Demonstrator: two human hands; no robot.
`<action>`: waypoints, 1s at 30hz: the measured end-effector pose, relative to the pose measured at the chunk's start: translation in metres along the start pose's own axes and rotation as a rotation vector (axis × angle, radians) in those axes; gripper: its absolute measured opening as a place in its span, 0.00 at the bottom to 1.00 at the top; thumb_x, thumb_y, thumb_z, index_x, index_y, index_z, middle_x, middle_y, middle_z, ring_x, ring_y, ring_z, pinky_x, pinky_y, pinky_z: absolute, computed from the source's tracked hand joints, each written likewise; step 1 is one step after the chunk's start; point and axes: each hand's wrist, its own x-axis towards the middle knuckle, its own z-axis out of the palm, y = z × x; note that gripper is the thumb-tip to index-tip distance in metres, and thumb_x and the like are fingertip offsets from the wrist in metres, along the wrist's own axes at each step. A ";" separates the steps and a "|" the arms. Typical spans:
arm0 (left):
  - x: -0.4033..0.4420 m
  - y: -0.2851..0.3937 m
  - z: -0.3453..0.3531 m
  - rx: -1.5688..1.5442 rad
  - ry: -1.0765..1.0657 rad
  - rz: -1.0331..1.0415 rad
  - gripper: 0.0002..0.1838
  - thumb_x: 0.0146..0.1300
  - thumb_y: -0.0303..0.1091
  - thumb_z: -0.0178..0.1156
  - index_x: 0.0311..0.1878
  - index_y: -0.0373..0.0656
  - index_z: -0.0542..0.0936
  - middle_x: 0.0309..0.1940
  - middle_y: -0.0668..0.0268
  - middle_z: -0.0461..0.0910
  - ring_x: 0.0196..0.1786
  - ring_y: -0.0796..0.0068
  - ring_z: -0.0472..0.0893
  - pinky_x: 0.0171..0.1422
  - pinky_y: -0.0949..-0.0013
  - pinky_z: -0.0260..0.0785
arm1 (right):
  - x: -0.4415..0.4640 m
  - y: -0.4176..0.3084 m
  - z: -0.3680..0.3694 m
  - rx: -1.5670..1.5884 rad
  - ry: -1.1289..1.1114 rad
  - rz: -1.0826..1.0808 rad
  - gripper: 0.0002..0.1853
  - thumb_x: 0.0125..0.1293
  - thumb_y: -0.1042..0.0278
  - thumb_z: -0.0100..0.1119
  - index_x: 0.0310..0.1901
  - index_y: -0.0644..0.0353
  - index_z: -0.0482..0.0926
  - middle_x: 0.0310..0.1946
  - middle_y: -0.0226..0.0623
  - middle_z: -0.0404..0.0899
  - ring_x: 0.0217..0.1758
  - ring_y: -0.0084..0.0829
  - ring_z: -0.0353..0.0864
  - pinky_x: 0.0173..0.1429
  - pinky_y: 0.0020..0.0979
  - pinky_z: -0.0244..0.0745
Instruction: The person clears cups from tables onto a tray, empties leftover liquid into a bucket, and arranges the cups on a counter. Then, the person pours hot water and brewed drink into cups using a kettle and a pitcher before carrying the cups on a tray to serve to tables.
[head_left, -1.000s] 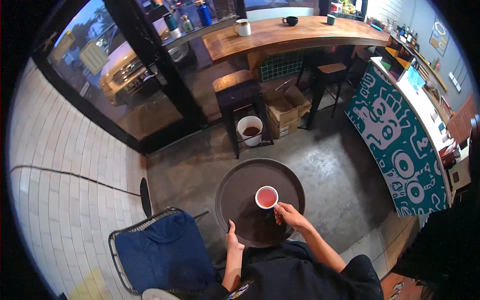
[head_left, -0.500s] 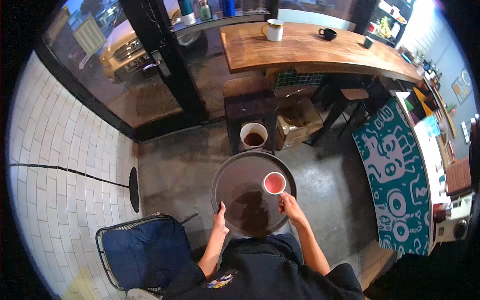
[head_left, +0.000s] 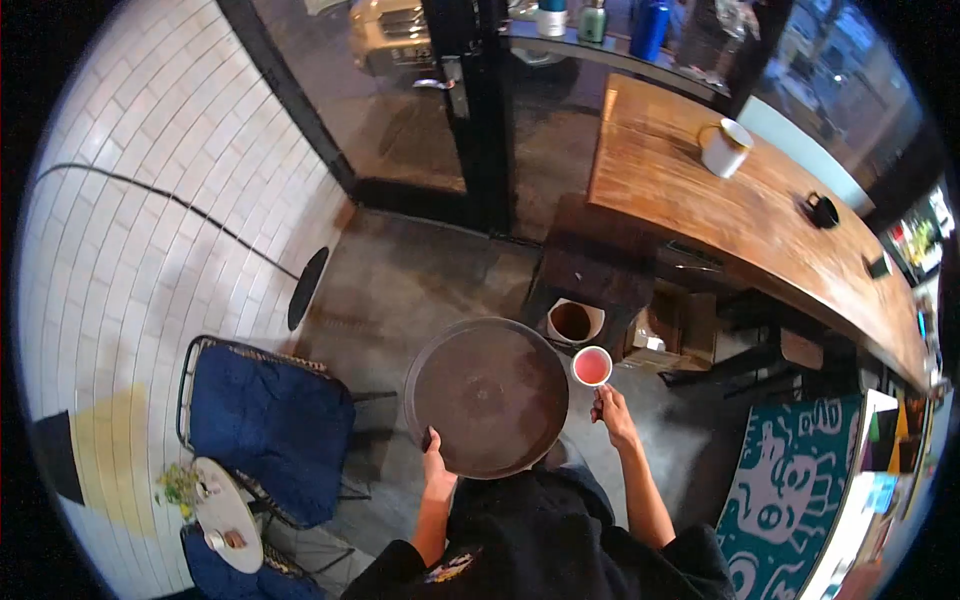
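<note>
My left hand (head_left: 437,467) grips the near left rim of a round brown serving tray (head_left: 487,395), thumb on top and the other fingers hidden beneath. Nothing stands on the tray. Just right of its rim, my right hand (head_left: 612,412) is closed on the handle of a white cup (head_left: 592,367), which looks upright and shows a pinkish-red inside. Whether that red is a drink or the cup's lining, I cannot tell.
A wooden counter (head_left: 680,150) ahead right bears a white mug (head_left: 726,148) and a black cup (head_left: 821,210). Under it are a bucket (head_left: 576,321) and a cardboard box (head_left: 690,330). A blue-cushioned chair (head_left: 270,430) and small round table (head_left: 225,510) stand left. A glass door (head_left: 385,120) lies ahead.
My right hand has moved the cup from over the tray to the right, past its rim. My view has turned left, bringing the small round table into sight.
</note>
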 end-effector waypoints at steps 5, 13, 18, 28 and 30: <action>-0.011 -0.020 0.003 -0.141 0.114 0.031 0.33 0.67 0.48 0.54 0.67 0.38 0.59 0.64 0.58 0.64 0.64 0.58 0.66 0.66 0.51 0.61 | 0.072 0.038 -0.021 0.032 -0.101 0.090 0.18 0.74 0.53 0.39 0.32 0.57 0.67 0.21 0.25 0.59 0.21 0.23 0.65 0.27 0.27 0.65; 0.000 -0.056 -0.015 -0.084 0.340 -0.055 0.37 0.66 0.48 0.54 0.71 0.39 0.53 0.67 0.55 0.59 0.67 0.52 0.62 0.69 0.49 0.58 | 0.173 0.118 -0.035 0.067 0.010 0.260 0.19 0.72 0.50 0.43 0.30 0.56 0.66 0.19 0.27 0.60 0.21 0.25 0.66 0.26 0.30 0.65; 0.033 -0.091 -0.031 -0.118 0.301 -0.099 0.39 0.64 0.47 0.58 0.70 0.38 0.54 0.67 0.56 0.60 0.67 0.54 0.63 0.67 0.48 0.61 | 0.241 0.184 -0.047 0.105 0.129 0.270 0.19 0.71 0.50 0.46 0.27 0.55 0.66 0.18 0.28 0.61 0.19 0.27 0.65 0.26 0.33 0.65; 0.117 -0.154 -0.057 -0.176 0.312 -0.167 0.35 0.60 0.47 0.63 0.65 0.42 0.61 0.60 0.58 0.68 0.59 0.58 0.70 0.59 0.47 0.68 | 0.426 0.335 -0.165 -0.567 0.030 -0.065 0.15 0.68 0.49 0.50 0.36 0.53 0.70 0.17 0.31 0.64 0.17 0.29 0.63 0.22 0.34 0.65; 0.124 -0.167 -0.055 -0.181 0.321 -0.168 0.35 0.60 0.47 0.64 0.65 0.42 0.62 0.59 0.58 0.69 0.59 0.59 0.71 0.58 0.48 0.69 | 0.424 0.299 -0.155 -0.406 0.152 0.193 0.19 0.66 0.49 0.53 0.44 0.57 0.71 0.26 0.37 0.72 0.27 0.34 0.71 0.32 0.36 0.69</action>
